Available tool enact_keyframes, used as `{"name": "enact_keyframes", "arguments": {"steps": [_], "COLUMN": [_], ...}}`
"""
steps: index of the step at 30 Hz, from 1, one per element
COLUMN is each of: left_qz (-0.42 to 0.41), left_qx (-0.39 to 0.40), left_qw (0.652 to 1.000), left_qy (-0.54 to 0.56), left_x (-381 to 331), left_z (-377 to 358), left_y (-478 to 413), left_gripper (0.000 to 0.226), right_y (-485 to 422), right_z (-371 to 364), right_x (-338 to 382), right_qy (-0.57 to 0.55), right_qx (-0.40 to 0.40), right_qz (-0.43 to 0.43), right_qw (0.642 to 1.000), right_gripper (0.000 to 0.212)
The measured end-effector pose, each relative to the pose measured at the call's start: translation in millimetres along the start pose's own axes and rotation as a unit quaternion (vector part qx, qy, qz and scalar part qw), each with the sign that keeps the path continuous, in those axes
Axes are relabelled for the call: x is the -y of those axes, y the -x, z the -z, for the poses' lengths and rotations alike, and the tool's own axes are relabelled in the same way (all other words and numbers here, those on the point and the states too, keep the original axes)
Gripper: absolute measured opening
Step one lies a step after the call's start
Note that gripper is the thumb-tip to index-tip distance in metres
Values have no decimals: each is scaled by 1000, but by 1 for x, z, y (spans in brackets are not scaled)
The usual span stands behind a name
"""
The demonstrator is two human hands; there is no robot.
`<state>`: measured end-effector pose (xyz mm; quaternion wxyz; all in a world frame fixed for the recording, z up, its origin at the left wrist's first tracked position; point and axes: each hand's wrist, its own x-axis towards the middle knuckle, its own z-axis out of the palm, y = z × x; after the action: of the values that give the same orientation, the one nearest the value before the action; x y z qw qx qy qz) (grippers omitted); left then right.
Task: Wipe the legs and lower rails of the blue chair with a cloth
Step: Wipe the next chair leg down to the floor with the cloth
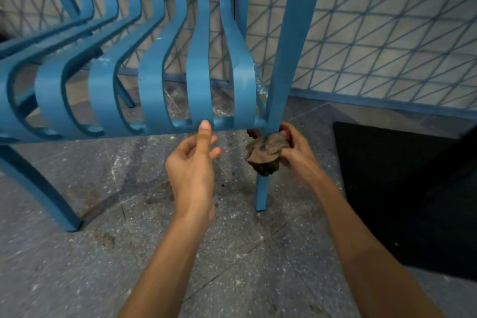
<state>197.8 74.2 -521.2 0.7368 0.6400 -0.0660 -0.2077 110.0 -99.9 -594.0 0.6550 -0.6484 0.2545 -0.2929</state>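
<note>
The blue slatted chair (152, 90) fills the upper left, seen from behind and above. Its near right leg (263, 192) runs down to the floor, and another leg (44, 191) stands at the left. My right hand (296, 152) grips a crumpled brown cloth (265, 153) wrapped around the right leg just below the seat rail. My left hand (193, 160) is just under the rear seat rail (224, 122), thumb tip touching its edge, fingers loosely curled and holding nothing.
A blue metal lattice fence (374, 41) stands close behind the chair, its bottom bar (387, 104) low over the floor. A black mat (402, 188) lies on the right. Grey speckled stone floor (129, 253) with stains lies beneath.
</note>
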Motion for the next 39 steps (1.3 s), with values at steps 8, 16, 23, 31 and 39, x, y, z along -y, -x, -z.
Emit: {"name": "enact_keyframes", "arguments": {"steps": [8, 16, 23, 31, 39], "left_qz": [12, 63, 110, 87, -84], "left_qx": [-18, -6, -9, -61, -6], "left_qw": [1000, 998, 994, 994, 976], "left_qy": [-1, -25, -23, 2, -199], "left_x": [-7, -15, -47, -45, 23], "left_z": [-6, 37, 127, 172, 124], "left_y": [-4, -8, -45, -70, -34], "left_gripper": [23, 35, 40, 37, 32], "right_y": [-2, 25, 52, 28, -26], "right_z": [-14, -59, -153, -187, -136], "right_x": [-3, 1, 9, 15, 43], "right_qy": [-68, -5, 2, -160, -357], "right_qx": [-46, -45, 10, 82, 11], "right_qz": [11, 37, 31, -60, -193], "right_qw": [997, 998, 999, 982, 914], "right_gripper": [48, 41, 39, 37, 35]}}
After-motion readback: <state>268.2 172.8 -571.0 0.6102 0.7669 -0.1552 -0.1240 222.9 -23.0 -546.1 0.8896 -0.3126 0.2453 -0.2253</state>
